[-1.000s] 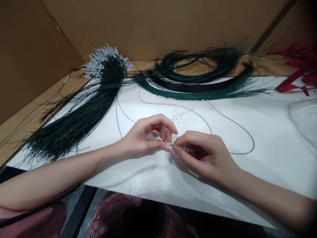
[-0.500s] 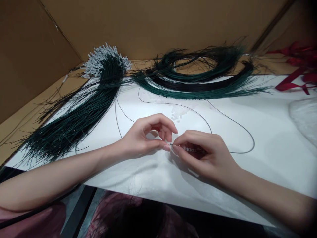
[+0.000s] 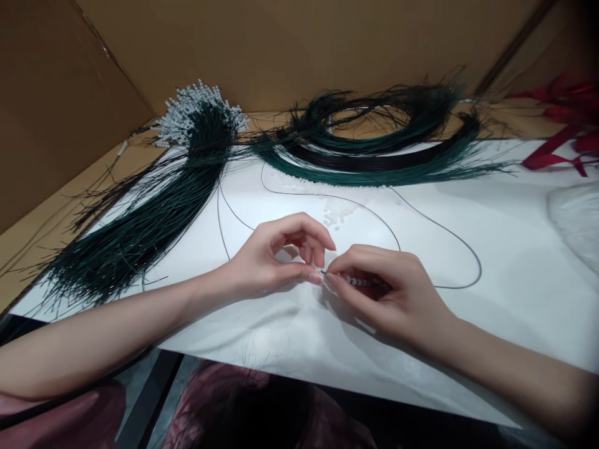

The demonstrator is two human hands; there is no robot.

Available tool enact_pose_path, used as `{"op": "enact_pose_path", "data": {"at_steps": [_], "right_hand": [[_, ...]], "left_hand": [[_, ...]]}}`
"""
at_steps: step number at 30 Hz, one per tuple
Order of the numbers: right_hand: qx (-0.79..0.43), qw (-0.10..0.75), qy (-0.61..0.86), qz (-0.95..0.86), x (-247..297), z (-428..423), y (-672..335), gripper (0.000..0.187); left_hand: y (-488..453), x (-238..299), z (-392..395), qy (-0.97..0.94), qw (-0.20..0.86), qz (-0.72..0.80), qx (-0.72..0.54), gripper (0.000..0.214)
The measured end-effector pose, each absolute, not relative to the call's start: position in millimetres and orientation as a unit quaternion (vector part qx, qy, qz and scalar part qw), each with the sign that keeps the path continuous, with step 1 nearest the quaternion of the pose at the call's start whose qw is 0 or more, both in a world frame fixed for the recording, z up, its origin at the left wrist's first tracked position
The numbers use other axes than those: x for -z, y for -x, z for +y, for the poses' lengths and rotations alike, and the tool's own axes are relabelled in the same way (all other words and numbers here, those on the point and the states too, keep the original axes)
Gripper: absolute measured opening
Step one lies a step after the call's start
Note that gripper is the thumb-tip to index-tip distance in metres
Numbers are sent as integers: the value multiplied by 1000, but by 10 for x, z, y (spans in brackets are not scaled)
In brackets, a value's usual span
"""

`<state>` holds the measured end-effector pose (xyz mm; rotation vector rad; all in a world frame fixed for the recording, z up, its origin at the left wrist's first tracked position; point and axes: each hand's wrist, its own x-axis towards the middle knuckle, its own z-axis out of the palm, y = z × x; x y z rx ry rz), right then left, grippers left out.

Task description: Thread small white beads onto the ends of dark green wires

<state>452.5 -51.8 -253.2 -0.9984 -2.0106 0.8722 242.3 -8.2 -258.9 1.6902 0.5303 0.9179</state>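
Observation:
Over the white table, my left hand [image 3: 274,259] pinches a tiny white bead [image 3: 319,270] at the thumb tip, its index finger arched above. Close beside it, my right hand [image 3: 397,290] is closed, thumb and forefinger gripping a thin dark wire near its end. A short row of white beads [image 3: 358,281] shows beneath the right fingers, partly hidden by them. Dark wire [image 3: 478,265] loops out on the table behind the right hand. Loose white beads [image 3: 337,213] lie scattered just beyond both hands.
At left lies a thick bundle of dark green wires [image 3: 154,218] with white beaded tips [image 3: 196,112]. Curved bundles of green wire [image 3: 365,163] stretch across the back. Red ribbon [image 3: 552,149] and a clear plastic bag [image 3: 573,215] sit at right. Cardboard walls [image 3: 299,50] enclose the back.
Almost nothing differs: both hands keep the same pinch and position, and the wires and beads lie as before.

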Motion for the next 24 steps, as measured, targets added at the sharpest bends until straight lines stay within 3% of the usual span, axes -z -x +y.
{"op": "enact_pose_path", "data": {"at_steps": [24], "right_hand": [[-345, 362, 406, -765, 2497, -519, -4524, 14]], "left_hand": [[-2456, 2591, -132, -761, 441, 229, -417, 28]]}}
